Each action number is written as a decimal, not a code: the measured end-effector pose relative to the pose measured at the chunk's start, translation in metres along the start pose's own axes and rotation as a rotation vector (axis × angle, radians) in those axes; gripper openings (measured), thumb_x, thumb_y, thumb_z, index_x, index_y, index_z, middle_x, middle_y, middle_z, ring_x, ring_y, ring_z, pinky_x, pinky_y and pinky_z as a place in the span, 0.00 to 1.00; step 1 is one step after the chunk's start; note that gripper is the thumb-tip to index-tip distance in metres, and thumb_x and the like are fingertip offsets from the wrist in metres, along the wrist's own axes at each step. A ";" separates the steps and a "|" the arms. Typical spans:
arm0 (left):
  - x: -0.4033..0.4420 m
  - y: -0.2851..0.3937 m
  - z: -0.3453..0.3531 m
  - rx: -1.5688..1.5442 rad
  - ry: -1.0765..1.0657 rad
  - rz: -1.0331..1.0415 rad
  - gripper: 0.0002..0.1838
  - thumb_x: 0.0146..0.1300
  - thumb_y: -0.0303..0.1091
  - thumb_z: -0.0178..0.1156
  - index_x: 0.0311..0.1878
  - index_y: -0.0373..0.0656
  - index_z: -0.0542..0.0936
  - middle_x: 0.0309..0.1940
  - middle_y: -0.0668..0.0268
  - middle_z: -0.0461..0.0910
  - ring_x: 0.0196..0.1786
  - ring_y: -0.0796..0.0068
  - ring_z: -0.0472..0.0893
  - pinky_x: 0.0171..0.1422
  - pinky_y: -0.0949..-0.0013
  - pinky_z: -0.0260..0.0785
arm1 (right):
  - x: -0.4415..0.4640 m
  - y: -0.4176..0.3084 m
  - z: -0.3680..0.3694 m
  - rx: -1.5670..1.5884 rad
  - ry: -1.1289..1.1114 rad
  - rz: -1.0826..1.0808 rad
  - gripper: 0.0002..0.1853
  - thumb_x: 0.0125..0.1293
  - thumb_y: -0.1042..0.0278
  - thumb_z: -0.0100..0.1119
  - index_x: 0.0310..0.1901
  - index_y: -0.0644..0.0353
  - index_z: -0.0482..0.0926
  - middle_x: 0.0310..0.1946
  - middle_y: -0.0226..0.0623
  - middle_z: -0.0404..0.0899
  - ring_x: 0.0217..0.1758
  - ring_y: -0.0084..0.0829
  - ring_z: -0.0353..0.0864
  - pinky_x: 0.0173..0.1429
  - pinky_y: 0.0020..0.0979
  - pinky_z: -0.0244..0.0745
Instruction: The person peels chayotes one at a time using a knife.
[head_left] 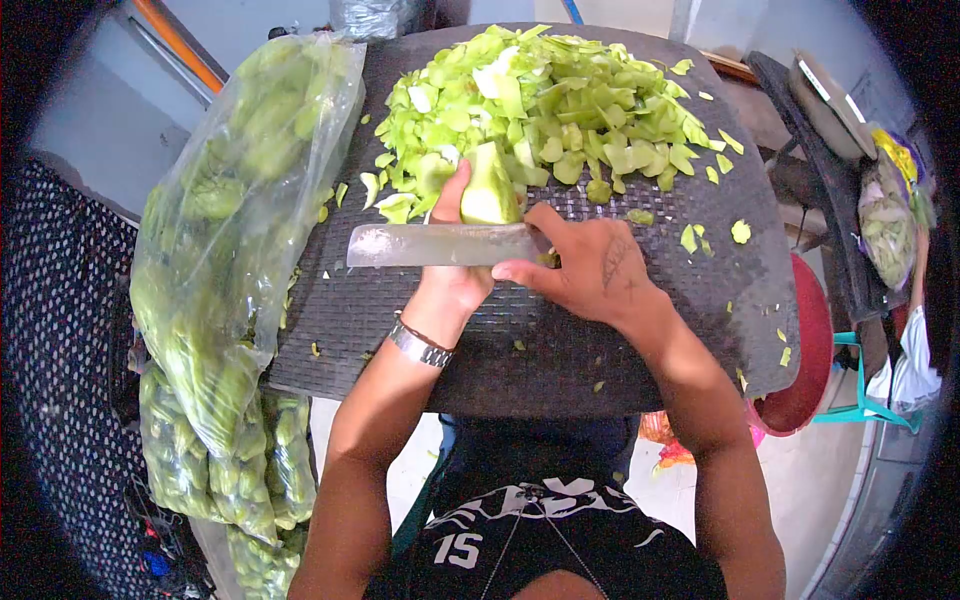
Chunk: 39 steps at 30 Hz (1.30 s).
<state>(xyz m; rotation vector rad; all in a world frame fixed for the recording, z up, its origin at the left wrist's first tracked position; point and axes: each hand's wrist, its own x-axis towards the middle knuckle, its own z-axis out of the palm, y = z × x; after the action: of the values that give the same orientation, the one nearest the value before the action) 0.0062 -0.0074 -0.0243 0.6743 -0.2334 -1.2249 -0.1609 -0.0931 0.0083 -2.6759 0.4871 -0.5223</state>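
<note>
A pale green peeled vegetable is upright in my left hand, its thumb along the left side and its lower part hidden by the blade. My right hand grips a wide knife near its right end, fingers closed round a handle they mostly hide. The blade points left, level across the front of the vegetable and over my left palm. Just beyond my hands lies a large heap of green peelings and pieces on the dark woven table.
A long clear plastic bag of green vegetables leans along the table's left edge. More filled bags sit below it. At the right are a red round basin, a teal stool and a dark shelf holding a bag.
</note>
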 end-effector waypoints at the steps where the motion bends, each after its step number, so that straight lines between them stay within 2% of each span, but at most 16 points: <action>1: 0.000 0.000 0.000 0.000 0.000 0.007 0.26 0.74 0.56 0.56 0.65 0.48 0.79 0.51 0.62 0.86 0.51 0.64 0.87 0.58 0.57 0.80 | 0.001 0.001 0.001 -0.004 0.004 -0.004 0.35 0.65 0.28 0.62 0.52 0.57 0.78 0.25 0.50 0.83 0.32 0.55 0.87 0.36 0.51 0.79; 6: -0.002 -0.004 0.010 0.046 0.015 0.069 0.27 0.74 0.56 0.55 0.65 0.47 0.79 0.51 0.60 0.87 0.51 0.62 0.87 0.58 0.59 0.80 | 0.002 0.008 -0.001 -0.001 0.033 0.012 0.32 0.65 0.30 0.63 0.50 0.55 0.79 0.26 0.48 0.84 0.33 0.55 0.87 0.38 0.50 0.80; 9: 0.000 0.001 0.016 0.048 0.070 0.001 0.28 0.74 0.57 0.54 0.65 0.45 0.78 0.49 0.58 0.86 0.46 0.59 0.87 0.50 0.58 0.82 | 0.004 0.019 -0.006 -0.054 0.076 0.040 0.30 0.66 0.31 0.63 0.50 0.54 0.80 0.26 0.49 0.84 0.34 0.54 0.87 0.39 0.49 0.80; 10: 0.002 0.002 0.009 0.058 -0.005 -0.046 0.28 0.75 0.57 0.53 0.65 0.45 0.78 0.48 0.57 0.86 0.44 0.58 0.87 0.46 0.59 0.81 | 0.005 0.025 -0.008 -0.078 0.095 0.057 0.30 0.67 0.32 0.62 0.50 0.54 0.80 0.27 0.49 0.84 0.34 0.54 0.87 0.39 0.49 0.79; 12: 0.004 0.002 -0.010 0.071 -0.150 -0.141 0.29 0.75 0.58 0.52 0.64 0.44 0.77 0.47 0.56 0.85 0.40 0.57 0.86 0.39 0.59 0.81 | 0.010 0.048 -0.012 -0.060 0.123 0.226 0.28 0.70 0.34 0.61 0.50 0.55 0.80 0.27 0.49 0.83 0.34 0.54 0.86 0.39 0.49 0.78; 13: -0.001 0.004 0.002 0.074 -0.107 -0.150 0.28 0.76 0.57 0.51 0.62 0.42 0.77 0.44 0.56 0.85 0.38 0.58 0.86 0.38 0.58 0.80 | 0.012 0.060 -0.014 -0.051 0.138 0.309 0.27 0.71 0.36 0.60 0.51 0.55 0.80 0.27 0.49 0.83 0.34 0.54 0.86 0.39 0.50 0.77; 15: -0.010 0.008 0.028 0.079 -0.027 -0.168 0.26 0.78 0.56 0.50 0.58 0.40 0.77 0.40 0.56 0.84 0.32 0.58 0.85 0.34 0.56 0.79 | 0.012 0.078 -0.022 0.108 0.171 0.350 0.30 0.70 0.31 0.57 0.51 0.54 0.81 0.26 0.53 0.83 0.36 0.57 0.87 0.39 0.53 0.79; 19: -0.005 0.004 0.021 0.099 -0.025 -0.036 0.27 0.78 0.58 0.51 0.60 0.42 0.77 0.44 0.58 0.85 0.41 0.60 0.87 0.43 0.56 0.83 | 0.012 0.060 -0.016 0.274 0.194 0.274 0.32 0.70 0.28 0.56 0.50 0.54 0.81 0.25 0.57 0.82 0.36 0.59 0.87 0.37 0.55 0.78; 22: -0.002 -0.001 0.019 0.114 0.083 0.108 0.30 0.74 0.59 0.56 0.67 0.45 0.76 0.55 0.58 0.84 0.52 0.60 0.85 0.57 0.57 0.80 | 0.004 0.017 -0.012 0.075 0.084 0.067 0.32 0.69 0.28 0.57 0.49 0.55 0.81 0.24 0.54 0.82 0.33 0.58 0.87 0.37 0.54 0.79; 25: -0.006 0.002 0.022 0.086 0.005 0.102 0.32 0.74 0.59 0.58 0.70 0.45 0.74 0.59 0.59 0.82 0.57 0.61 0.84 0.62 0.58 0.79 | 0.004 0.005 -0.005 0.126 0.106 0.057 0.33 0.68 0.28 0.57 0.50 0.54 0.80 0.22 0.51 0.83 0.30 0.57 0.87 0.36 0.54 0.80; 26: -0.007 0.002 0.028 0.053 0.028 0.133 0.27 0.76 0.55 0.57 0.65 0.42 0.76 0.54 0.59 0.84 0.52 0.64 0.86 0.56 0.59 0.82 | 0.004 0.007 -0.007 0.102 0.104 0.057 0.33 0.68 0.27 0.58 0.51 0.54 0.80 0.21 0.50 0.83 0.30 0.56 0.87 0.36 0.53 0.81; 29: -0.003 -0.003 0.026 0.039 0.036 0.159 0.27 0.77 0.55 0.56 0.64 0.41 0.76 0.51 0.59 0.84 0.48 0.62 0.87 0.49 0.58 0.84 | 0.003 0.009 -0.016 0.058 0.093 0.073 0.33 0.67 0.27 0.58 0.50 0.53 0.80 0.22 0.50 0.83 0.30 0.56 0.87 0.35 0.52 0.81; 32: -0.006 0.001 0.013 0.075 -0.059 0.050 0.29 0.77 0.57 0.53 0.62 0.39 0.77 0.46 0.59 0.84 0.42 0.59 0.87 0.38 0.56 0.84 | 0.004 0.029 -0.012 -0.018 0.190 0.021 0.27 0.69 0.37 0.63 0.49 0.56 0.78 0.24 0.50 0.82 0.33 0.56 0.86 0.35 0.50 0.77; 35: -0.005 0.006 0.016 0.050 -0.158 -0.093 0.31 0.78 0.60 0.49 0.60 0.39 0.78 0.43 0.58 0.84 0.37 0.58 0.87 0.30 0.56 0.82 | 0.011 0.055 -0.031 -0.090 0.168 0.312 0.25 0.72 0.39 0.61 0.46 0.57 0.80 0.26 0.48 0.82 0.32 0.54 0.85 0.36 0.47 0.75; 38: -0.013 0.008 0.029 0.056 -0.096 -0.116 0.29 0.79 0.60 0.47 0.59 0.40 0.78 0.42 0.57 0.84 0.38 0.58 0.87 0.35 0.55 0.83 | 0.007 0.101 -0.036 0.074 0.306 0.386 0.31 0.73 0.31 0.54 0.45 0.57 0.83 0.26 0.52 0.83 0.34 0.55 0.87 0.37 0.50 0.78; 39: -0.013 0.008 0.030 0.046 -0.069 -0.116 0.29 0.79 0.59 0.47 0.60 0.41 0.78 0.42 0.57 0.84 0.39 0.58 0.87 0.37 0.54 0.83 | 0.009 0.096 -0.038 0.125 0.301 0.379 0.31 0.73 0.32 0.54 0.44 0.59 0.82 0.26 0.53 0.83 0.36 0.55 0.87 0.38 0.49 0.78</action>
<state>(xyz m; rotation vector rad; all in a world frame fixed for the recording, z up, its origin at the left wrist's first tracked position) -0.0076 -0.0047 0.0065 0.6937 -0.2832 -1.3582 -0.1937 -0.1912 0.0041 -2.3145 0.9859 -0.8101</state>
